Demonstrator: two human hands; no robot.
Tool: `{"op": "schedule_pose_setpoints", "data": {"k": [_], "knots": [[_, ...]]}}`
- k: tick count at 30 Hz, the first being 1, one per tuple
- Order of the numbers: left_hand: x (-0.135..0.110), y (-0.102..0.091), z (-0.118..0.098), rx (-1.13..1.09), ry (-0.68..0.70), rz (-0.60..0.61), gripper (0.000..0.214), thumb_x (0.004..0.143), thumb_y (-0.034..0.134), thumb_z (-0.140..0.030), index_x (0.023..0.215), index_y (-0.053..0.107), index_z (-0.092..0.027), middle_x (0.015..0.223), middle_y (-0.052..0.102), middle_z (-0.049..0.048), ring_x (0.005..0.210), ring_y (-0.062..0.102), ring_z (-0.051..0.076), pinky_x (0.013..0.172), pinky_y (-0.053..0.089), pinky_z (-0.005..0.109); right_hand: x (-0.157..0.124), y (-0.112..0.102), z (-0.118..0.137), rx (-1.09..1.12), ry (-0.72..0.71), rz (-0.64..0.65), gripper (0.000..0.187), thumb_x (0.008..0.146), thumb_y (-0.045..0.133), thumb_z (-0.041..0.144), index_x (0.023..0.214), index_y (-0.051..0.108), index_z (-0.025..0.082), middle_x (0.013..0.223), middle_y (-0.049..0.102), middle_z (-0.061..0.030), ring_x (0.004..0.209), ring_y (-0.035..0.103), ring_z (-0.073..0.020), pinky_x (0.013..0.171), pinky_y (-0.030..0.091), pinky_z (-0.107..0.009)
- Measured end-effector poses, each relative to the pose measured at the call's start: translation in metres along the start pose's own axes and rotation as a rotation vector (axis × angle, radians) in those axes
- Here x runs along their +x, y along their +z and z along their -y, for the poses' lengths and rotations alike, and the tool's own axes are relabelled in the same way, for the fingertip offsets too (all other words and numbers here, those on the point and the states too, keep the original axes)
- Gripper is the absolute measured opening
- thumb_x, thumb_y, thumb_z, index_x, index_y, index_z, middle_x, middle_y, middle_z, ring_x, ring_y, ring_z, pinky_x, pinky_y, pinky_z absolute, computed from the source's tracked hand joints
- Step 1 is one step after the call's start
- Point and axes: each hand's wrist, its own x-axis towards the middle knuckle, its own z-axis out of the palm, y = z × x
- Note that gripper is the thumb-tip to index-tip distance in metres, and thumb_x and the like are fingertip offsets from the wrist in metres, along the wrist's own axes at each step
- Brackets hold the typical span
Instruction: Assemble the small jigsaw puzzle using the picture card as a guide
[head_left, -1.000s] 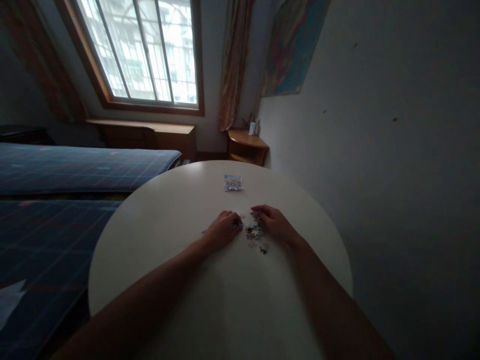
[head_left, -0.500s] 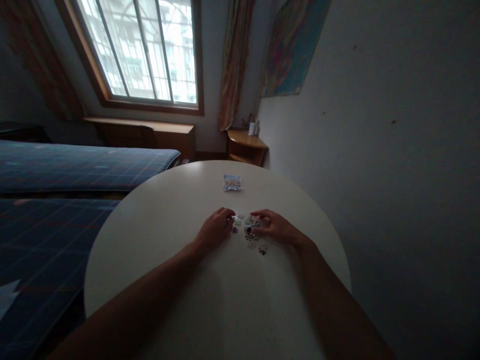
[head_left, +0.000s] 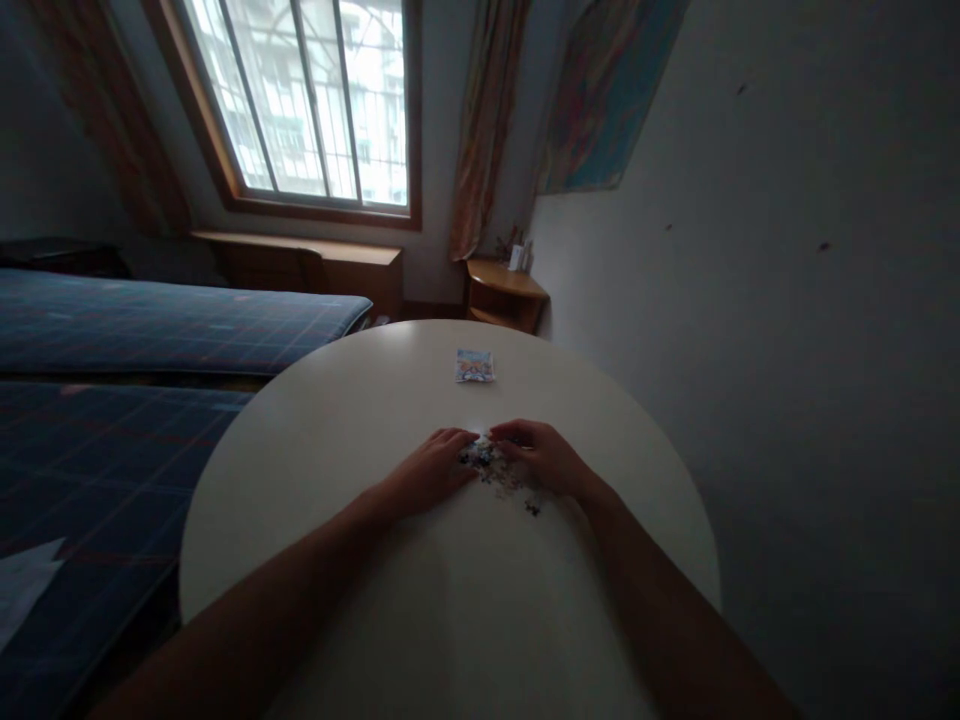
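Puzzle pieces (head_left: pixel 484 458), piled between left hand (head_left: pixel 436 464) and right hand (head_left: pixel 544 457), both loosely curled. Actual hold: too dim to confirm.

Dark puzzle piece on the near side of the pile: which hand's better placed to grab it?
Right hand, I'd say: the dark puzzle piece lies just on its near side. The left hand is farther off, on the opposite side of the pile.
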Motion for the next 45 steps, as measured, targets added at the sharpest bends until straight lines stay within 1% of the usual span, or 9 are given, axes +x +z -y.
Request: {"op": "schedule_pose_setpoints", "data": {"k": [7, 16, 19, 22, 26, 31, 36, 41, 45], "knots": [[0.000, -0.003, 0.000, -0.018, 0.001, -0.038, 0.027, 0.091, 0.057, -0.023, 0.118, 0.061, -0.022, 0.116, 0.066, 0.0075, 0.112, 0.060, 0.024, 0.102, 0.048, 0.038, -0.001, -0.007, 0.000, 0.134, 0.006, 0.129, 0.038, 0.087, 0.062, 0.038, 0.120, 0.067, 0.021, 0.119, 0.072, -0.0085, 0.113, 0.067, -0.0225, 0.102, 0.051, -0.042], [0.003, -0.006, 0.001, -0.099, -0.052, -0.121, 0.030, 0.093, 0.044, -0.013, 0.115, 0.063, -0.019, 0.115, 0.066, 0.0079, 0.103, 0.066, 0.020, 0.096, 0.051, 0.034, -0.003, -0.005, -0.001, 0.072, -0.005, 0.127, 0.040, 0.085, 0.064, 0.030, 0.123, 0.064, 0.021, 0.120, 0.072, -0.0099, 0.112, 0.068, -0.0228, 0.100, 0.053, -0.042], [0.003, -0.009, 0.000, -0.101, -0.061, -0.141, 0.029, 0.094, 0.043, -0.015, 0.114, 0.064, -0.020, 0.116, 0.067, 0.0079, 0.103, 0.066, 0.020, 0.096, 0.052, 0.034, -0.004, -0.006, 0.001, -0.004, -0.032, 0.040, 0.029, 0.088, 0.060, 0.032, 0.113, 0.069, 0.020, 0.112, 0.074, -0.0092, 0.104, 0.070, -0.0214, 0.097, 0.053, -0.040], [0.000, -0.009, -0.001, -0.036, -0.045, -0.140, 0.028, 0.093, 0.052, -0.024, 0.120, 0.061, -0.020, 0.124, 0.064, 0.0097, 0.113, 0.061, 0.023, 0.102, 0.048, 0.038, -0.006, -0.008, 0.004, -0.148, -0.006, -0.063, 0.029, 0.090, 0.057, 0.035, 0.112, 0.070, 0.020, 0.096, 0.077, -0.0069, 0.076, 0.070, -0.0175, 0.073, 0.055, -0.032], [-0.007, -0.004, -0.008, 0.116, -0.067, -0.025, 0.062, 0.087, 0.064, -0.048, 0.139, 0.050, -0.020, 0.146, 0.050, 0.0125, 0.137, 0.042, 0.034, 0.115, 0.033, 0.051, -0.008, -0.014, 0.011, -0.268, 0.067, -0.221, 0.042, 0.094, 0.049, 0.051, 0.103, 0.074, 0.017, 0.059, 0.062, 0.0005, 0.050, 0.051, -0.0131, 0.052, 0.039, -0.026], [-0.006, 0.008, -0.030, 0.171, -0.075, 0.136, 0.089, 0.083, 0.056, -0.073, 0.154, 0.028, -0.028, 0.162, 0.027, 0.0088, 0.150, 0.016, 0.039, 0.119, 0.015, 0.062, -0.010, -0.020, 0.008, -0.204, 0.118, -0.358, 0.073, 0.095, 0.027, 0.071, 0.094, 0.076, 0.016, 0.054, 0.045, 0.0027, 0.050, 0.045, -0.0133, 0.053, 0.033, -0.027], [0.008, 0.024, -0.050, 0.233, -0.060, 0.155, 0.105, 0.071, 0.052, -0.088, 0.155, 0.030, -0.029, 0.165, 0.014, 0.0126, 0.149, 0.002, 0.046, 0.115, 0.008, 0.071, -0.010, -0.026, -0.018, -0.173, 0.209, -0.464, 0.080, 0.090, 0.026, 0.078, 0.086, 0.076, 0.016, 0.054, 0.047, 0.0012, 0.050, 0.046, -0.0148, 0.054, 0.033, -0.029], [0.028, 0.047, -0.067, 0.291, -0.123, 0.075, 0.111, 0.065, 0.046, -0.095, 0.151, 0.040, -0.024, 0.163, 0.018, 0.0160, 0.148, -0.001, 0.049, 0.115, 0.001, 0.070, -0.011, -0.036, -0.038, -0.076, 0.186, -0.597, 0.081, 0.088, 0.027, 0.079, 0.083, 0.075, 0.015, 0.052, 0.044, 0.0017, 0.049, 0.044, -0.0148, 0.053, 0.033, -0.029], [0.044, 0.067, -0.084, 0.309, -0.098, 0.018, 0.090, 0.079, 0.043, -0.085, 0.150, 0.040, -0.029, 0.162, 0.024, 0.0118, 0.149, 0.006, 0.047, 0.117, 0.005, 0.066, -0.012, -0.043, -0.043, -0.042, 0.151, -0.665, 0.082, 0.089, 0.025, 0.079, 0.083, 0.074, 0.014, 0.053, 0.044, 0.0015, 0.050, 0.044, -0.0145, 0.055, 0.035, -0.030]]}}
